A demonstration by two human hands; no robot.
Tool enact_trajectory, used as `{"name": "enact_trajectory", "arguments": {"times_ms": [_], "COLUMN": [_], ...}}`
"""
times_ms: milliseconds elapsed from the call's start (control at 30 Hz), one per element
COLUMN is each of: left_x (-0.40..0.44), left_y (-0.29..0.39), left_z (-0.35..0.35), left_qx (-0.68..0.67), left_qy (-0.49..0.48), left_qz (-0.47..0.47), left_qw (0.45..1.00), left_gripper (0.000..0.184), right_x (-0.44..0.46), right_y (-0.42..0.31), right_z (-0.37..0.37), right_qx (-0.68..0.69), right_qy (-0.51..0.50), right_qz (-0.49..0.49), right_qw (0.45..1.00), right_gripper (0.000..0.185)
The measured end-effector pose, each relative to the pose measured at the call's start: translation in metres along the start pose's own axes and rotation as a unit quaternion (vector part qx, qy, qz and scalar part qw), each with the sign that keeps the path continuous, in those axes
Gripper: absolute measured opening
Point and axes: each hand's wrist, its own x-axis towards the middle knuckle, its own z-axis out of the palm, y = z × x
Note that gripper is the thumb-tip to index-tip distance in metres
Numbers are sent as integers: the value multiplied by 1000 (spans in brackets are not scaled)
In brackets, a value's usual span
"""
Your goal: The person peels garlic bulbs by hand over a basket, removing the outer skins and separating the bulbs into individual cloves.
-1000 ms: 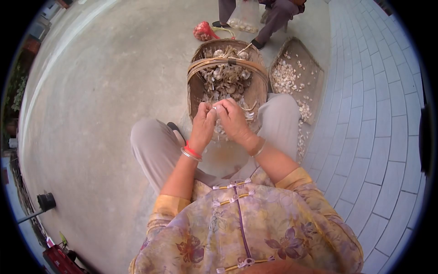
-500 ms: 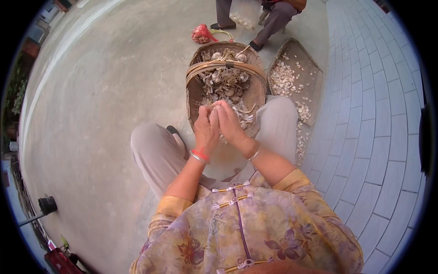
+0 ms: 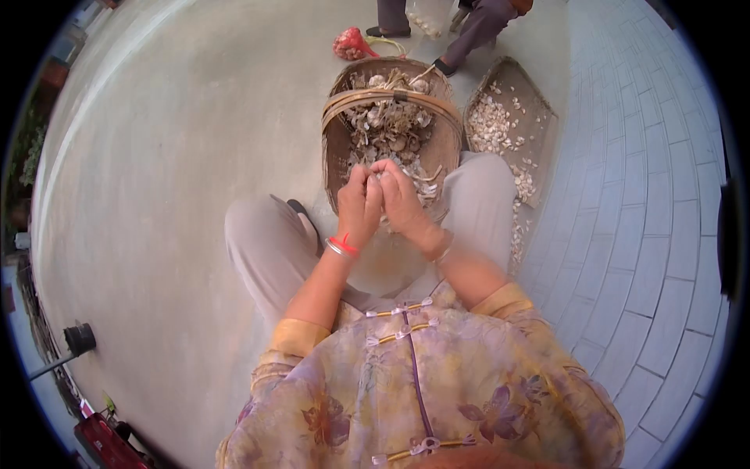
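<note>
Head view: a second ago a pale piece showed between the fingertips; now the left hand [image 3: 361, 205] and right hand [image 3: 402, 205] curl together over the near end of the handled basket [image 3: 336, 139] — thumbs side by side — hiding that spot. Whether anything is pinched there I cannot tell (the fingers cover it). I'd judge the fingerwork still under way, since the hands remain joined. Garlic bulbs [image 3: 398, 144] and papery scraps [image 3: 426, 190] lie inside the basket. Right of it, pale cloves [image 3: 491, 125] rest in a flat tray [image 3: 541, 134]; beyond its far rim sits a red net bag [image 3: 351, 44].
</note>
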Motion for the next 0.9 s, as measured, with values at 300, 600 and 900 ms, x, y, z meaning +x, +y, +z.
{"name": "enact_trajectory", "arguments": {"times_ms": [300,600,900], "left_x": [0,10,14], "left_y": [-6,0,-4], "left_z": [0,-16,-19], "left_qx": [-171,-502,-512], "left_qy": [-32,-115,-72], "left_qz": [-31,-209,-257], "left_qw": [984,832,816], "left_gripper": [22,29,31], "right_x": [-4,7,11], "right_y": [-12,-22,-30], "right_z": [-10,-15,-28], "right_qx": [167,341,318], "right_qy": [-49,-40,72], "right_qz": [107,153,213], "right_qw": [979,926,921], "right_gripper": [35,33,16]}}
